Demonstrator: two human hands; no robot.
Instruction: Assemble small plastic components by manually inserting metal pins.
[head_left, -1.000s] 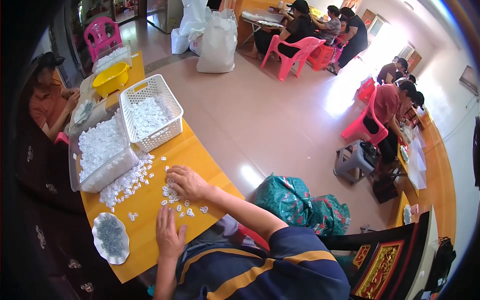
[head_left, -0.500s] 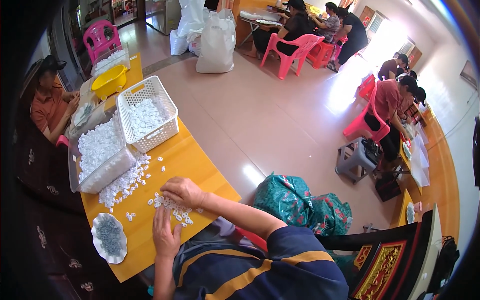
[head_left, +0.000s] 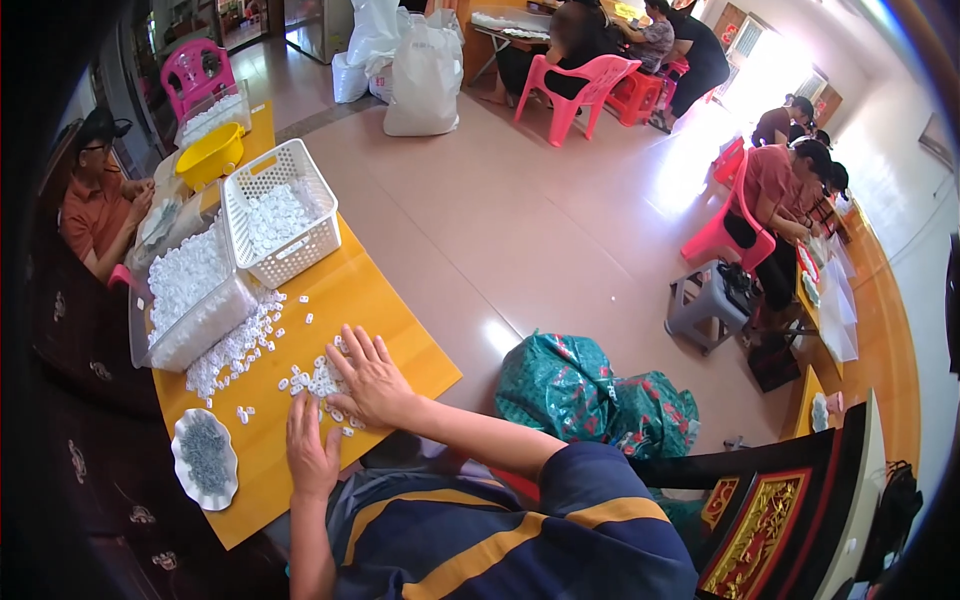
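Small white plastic pieces with holes (head_left: 318, 381) lie in a loose heap on the yellow tabletop (head_left: 385, 300). My right hand (head_left: 372, 388) rests over the heap's right side, palm down with fingers spread. Some pieces beneath it are hidden. My left hand (head_left: 314, 450) lies flat at the near edge of the heap, its fingers stretched out and touching or nearly touching the pieces. Neither hand grips anything. Left of my hands is a white scalloped dish (head_left: 215, 501) full of small grey pieces (head_left: 206, 452), too fine to name.
Beyond the heap stand a clear bin (head_left: 205, 335) and a white perforated basket (head_left: 303, 255), both holding white pieces. A yellow basin (head_left: 212, 157) sits farther back, near a seated person (head_left: 95, 215). Green patterned bags (head_left: 560, 385) stand right of the table. Other people work at far tables.
My right hand has opened from a curled shape and spread flat over the heap. My left hand stays at the heap's near side. The whole view has shifted slightly.
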